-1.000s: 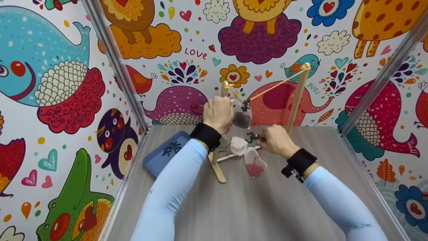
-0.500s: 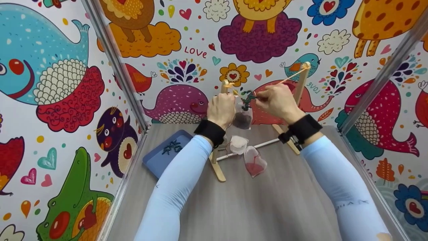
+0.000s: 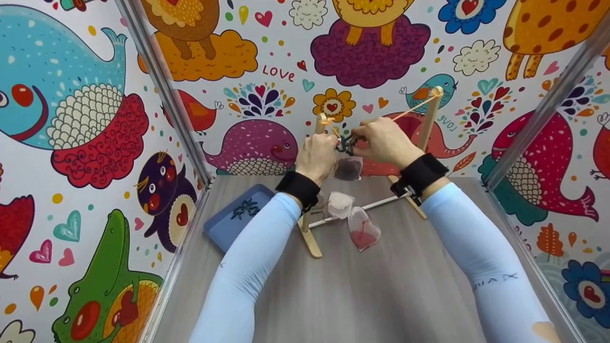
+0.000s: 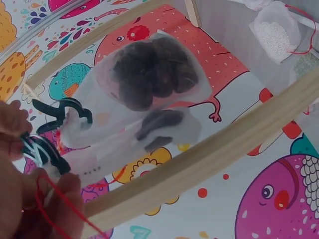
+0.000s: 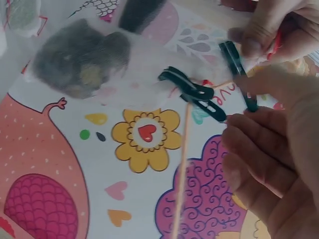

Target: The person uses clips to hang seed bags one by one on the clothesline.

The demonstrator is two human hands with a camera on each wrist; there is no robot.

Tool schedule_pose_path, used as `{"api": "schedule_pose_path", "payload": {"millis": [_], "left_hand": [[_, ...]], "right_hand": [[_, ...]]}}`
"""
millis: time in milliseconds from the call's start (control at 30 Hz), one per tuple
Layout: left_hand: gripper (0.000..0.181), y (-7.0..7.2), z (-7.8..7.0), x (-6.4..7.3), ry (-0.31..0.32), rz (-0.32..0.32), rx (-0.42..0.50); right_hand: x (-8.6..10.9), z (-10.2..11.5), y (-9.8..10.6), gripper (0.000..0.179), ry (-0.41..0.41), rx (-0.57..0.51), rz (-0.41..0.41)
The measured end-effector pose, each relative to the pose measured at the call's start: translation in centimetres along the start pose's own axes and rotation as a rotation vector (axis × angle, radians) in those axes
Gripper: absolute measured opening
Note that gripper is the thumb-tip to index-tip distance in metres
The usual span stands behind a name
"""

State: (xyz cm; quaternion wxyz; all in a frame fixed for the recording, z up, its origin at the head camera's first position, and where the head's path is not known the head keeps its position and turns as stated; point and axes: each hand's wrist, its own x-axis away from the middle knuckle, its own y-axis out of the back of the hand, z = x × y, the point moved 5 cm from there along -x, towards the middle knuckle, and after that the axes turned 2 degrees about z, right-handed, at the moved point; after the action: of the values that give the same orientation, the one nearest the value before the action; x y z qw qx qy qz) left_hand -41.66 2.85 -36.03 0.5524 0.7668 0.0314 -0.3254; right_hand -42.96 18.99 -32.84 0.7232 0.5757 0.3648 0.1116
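Cartoon-printed wall (image 3: 286, 78) and grey bench (image 3: 371, 295) in the head view. On the bench: blue tray (image 3: 221, 230) with spare green clips (image 3: 245, 208); white bag (image 3: 340, 205) and pink bag (image 3: 364, 233) by the white rod (image 3: 382, 203). Left hand (image 3: 317, 156) and right hand (image 3: 381, 140) near the cord (image 3: 412, 108).

Left wrist view: dark-filled bag (image 4: 154, 72) hanging from its clip (image 4: 72, 110); second dark bag (image 4: 167, 127) alongside, mouth apparently pinched in left hand.

Right wrist view: another green clip (image 5: 239, 74) gripped by right hand; contact with cord unclear. Probable step: clipping second dark bag up. Next move likely calls for seating clip over cord and bag mouth.
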Motion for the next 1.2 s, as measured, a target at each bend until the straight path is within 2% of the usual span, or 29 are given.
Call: {"api": "schedule_pose_path", "payload": {"millis": [100, 167, 233, 300, 367, 400, 467, 567, 633, 700, 800, 833, 900, 1000, 1067, 1100, 1133, 1200], "left_hand": [[0.019, 0.3, 0.4, 0.2, -0.018, -0.029, 0.054], [0.020, 0.7, 0.7, 0.5, -0.026, -0.064, 0.130], [0.022, 1.0, 1.6, 1.0, -0.031, -0.133, 0.221], [0.024, 1.2, 3.2, 1.7, -0.034, -0.208, 0.291], [0.023, 1.2, 5.6, 2.6, -0.011, -0.268, 0.311], [0.023, 1.0, 7.1, 3.1, 0.009, -0.286, 0.307], [0.022, 0.2, 10.3, 4.3, 0.075, -0.279, 0.270], [0.024, -1.9, 15.3, 6.7, 0.202, -0.206, 0.196], [0.028, -4.0, 18.4, 8.8, 0.293, -0.117, 0.157], [0.034, -6.5, 21.1, 11.4, 0.381, 0.011, 0.131], [0.042, -10.6, 24.5, 15.0, 0.474, 0.215, 0.104], [0.045, -12.0, 25.5, 16.1, 0.497, 0.284, 0.101], [0.051, -14.9, 27.4, 18.2, 0.523, 0.381, 0.099], [0.055, -19.8, 30.5, 20.5, 0.522, 0.472, 0.092], [0.056, -21.7, 31.5, 21.4, 0.497, 0.502, 0.072], [0.056, -22.1, 31.5, 21.6, 0.486, 0.531, 0.062], [0.057, -22.3, 31.4, 21.8, 0.481, 0.554, 0.055], [0.061, -21.5, 30.4, 22.0, 0.474, 0.582, 0.047]], "right_hand": [[0.7, -0.4, -0.3, 0.036, -0.040, -0.005, 0.004], [1.8, -0.9, -0.7, 0.039, -0.047, -0.033, -0.024], [3.2, -1.4, -1.2, 0.039, -0.051, -0.066, -0.074], [4.9, -2.2, -1.9, 0.037, -0.082, -0.099, -0.117], [6.6, -3.3, -2.9, 0.035, -0.133, -0.126, -0.139], [7.5, -3.8, -3.4, 0.035, -0.166, -0.135, -0.134], [9.1, -5.0, -4.6, 0.036, -0.231, -0.145, -0.111], [11.3, -6.6, -6.4, 0.045, -0.304, -0.149, -0.060], [12.9, -7.4, -7.6, 0.054, -0.347, -0.145, -0.020], [14.4, -8.0, -8.9, 0.064, -0.390, -0.143, 0.040], [16.4, -8.6, -10.6, 0.078, -0.444, -0.146, 0.129], [17.0, -8.7, -11.1, 0.082, -0.464, -0.158, 0.155], [17.8, -8.8, -12.0, 0.086, -0.480, -0.169, 0.189], [18.5, -8.7, -12.9, 0.084, -0.489, -0.179, 0.200], [18.8, -8.4, -13.4, 0.079, -0.477, -0.172, 0.200], [19.0, -8.3, -13.7, 0.077, -0.475, -0.171, 0.206], [19.3, -8.1, -14.0, 0.076, -0.473, -0.172, 0.215], [19.6, -7.6, -14.8, 0.075, -0.469, -0.184, 0.242]]}}
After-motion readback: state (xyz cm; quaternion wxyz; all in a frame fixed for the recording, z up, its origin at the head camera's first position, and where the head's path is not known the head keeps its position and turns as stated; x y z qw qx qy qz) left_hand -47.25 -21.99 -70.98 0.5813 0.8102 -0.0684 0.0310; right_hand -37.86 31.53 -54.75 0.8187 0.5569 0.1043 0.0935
